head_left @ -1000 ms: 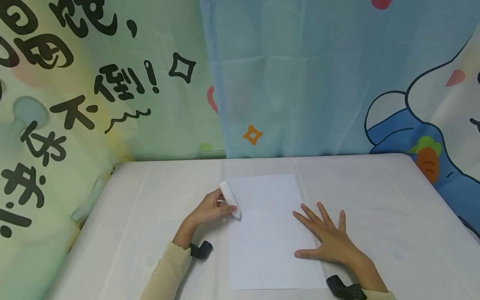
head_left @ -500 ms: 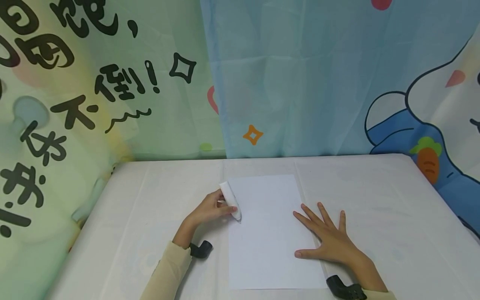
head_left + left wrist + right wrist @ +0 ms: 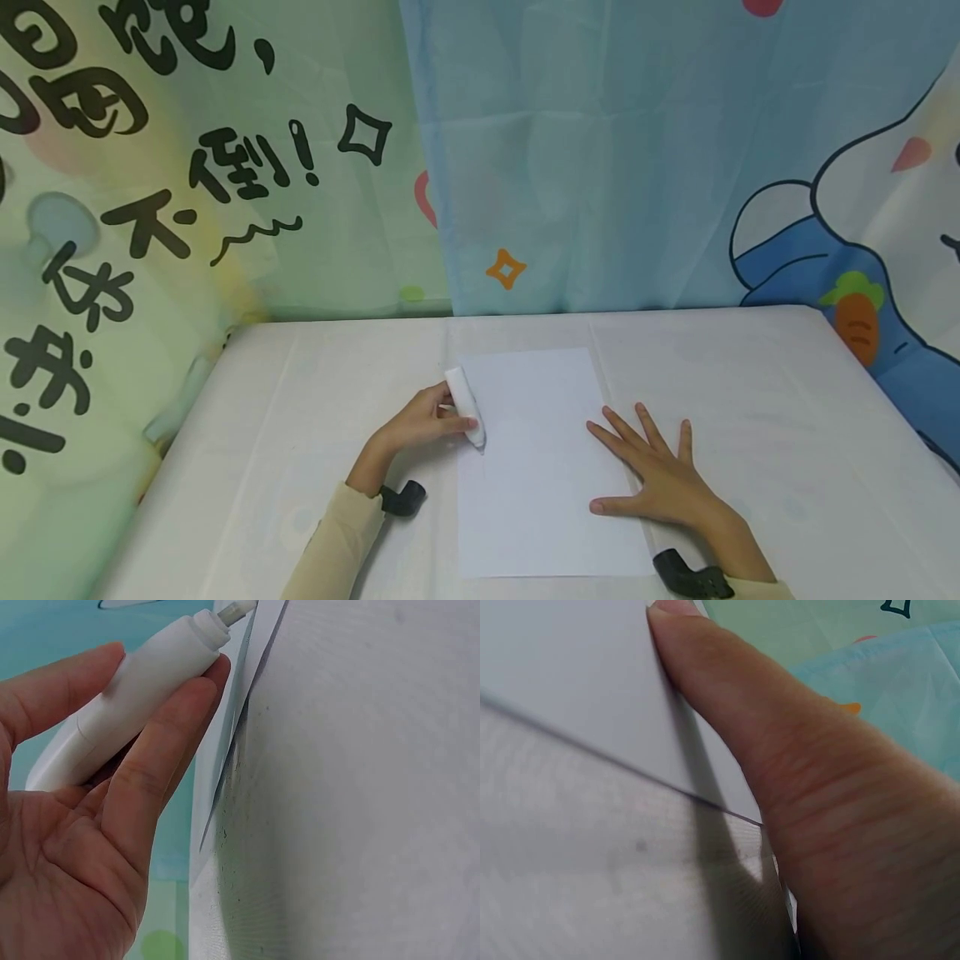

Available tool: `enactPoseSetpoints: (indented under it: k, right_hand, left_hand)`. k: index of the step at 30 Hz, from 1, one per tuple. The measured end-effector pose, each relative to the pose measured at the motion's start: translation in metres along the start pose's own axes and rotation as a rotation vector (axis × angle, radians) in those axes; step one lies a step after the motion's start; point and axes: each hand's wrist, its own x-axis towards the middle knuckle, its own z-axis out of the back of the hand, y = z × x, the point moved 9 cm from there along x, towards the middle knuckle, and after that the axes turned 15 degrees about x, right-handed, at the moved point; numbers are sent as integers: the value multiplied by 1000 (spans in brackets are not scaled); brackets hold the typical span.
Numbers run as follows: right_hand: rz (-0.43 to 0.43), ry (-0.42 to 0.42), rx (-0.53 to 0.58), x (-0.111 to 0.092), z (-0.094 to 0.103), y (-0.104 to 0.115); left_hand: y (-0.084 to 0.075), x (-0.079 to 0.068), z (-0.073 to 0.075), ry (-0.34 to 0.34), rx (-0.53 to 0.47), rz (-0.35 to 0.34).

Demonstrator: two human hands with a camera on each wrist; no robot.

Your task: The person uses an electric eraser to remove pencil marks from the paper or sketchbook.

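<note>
My left hand (image 3: 420, 419) pinches a white, thick pen-shaped electric eraser (image 3: 467, 407) between thumb and fingers. Its narrow tip (image 3: 237, 610) points down at the left edge of a white sheet of paper (image 3: 540, 475); whether it touches the paper I cannot tell. In the left wrist view, the eraser's smooth body (image 3: 142, 690) lies across the curled fingers. My right hand (image 3: 656, 475) rests flat with spread fingers on the sheet's right edge. The right wrist view shows its thumb (image 3: 720, 682) lying on the paper.
The sheet lies on a table with a white cloth (image 3: 315, 383). Behind it hangs a green and blue printed curtain (image 3: 600, 167). Dark wrist cameras sit at the left wrist (image 3: 403, 499) and the right wrist (image 3: 690, 577).
The electric eraser has shifted slightly toward the near side and a little to the right along the sheet's left edge. My right hand stays in place.
</note>
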Motion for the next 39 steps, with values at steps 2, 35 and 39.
enactPoseSetpoints:
  k: [2, 35, 39]
  right_hand:
    - [0, 1, 1, 0, 0, -1]
    - [0, -5, 3, 0, 0, 0]
    - [8, -8, 3, 0, 1, 0]
  left_hand:
    - [-1, 0, 0, 4, 1, 4]
    - [-1, 1, -6, 49, -20, 19]
    - [0, 1, -7, 57, -39, 23]
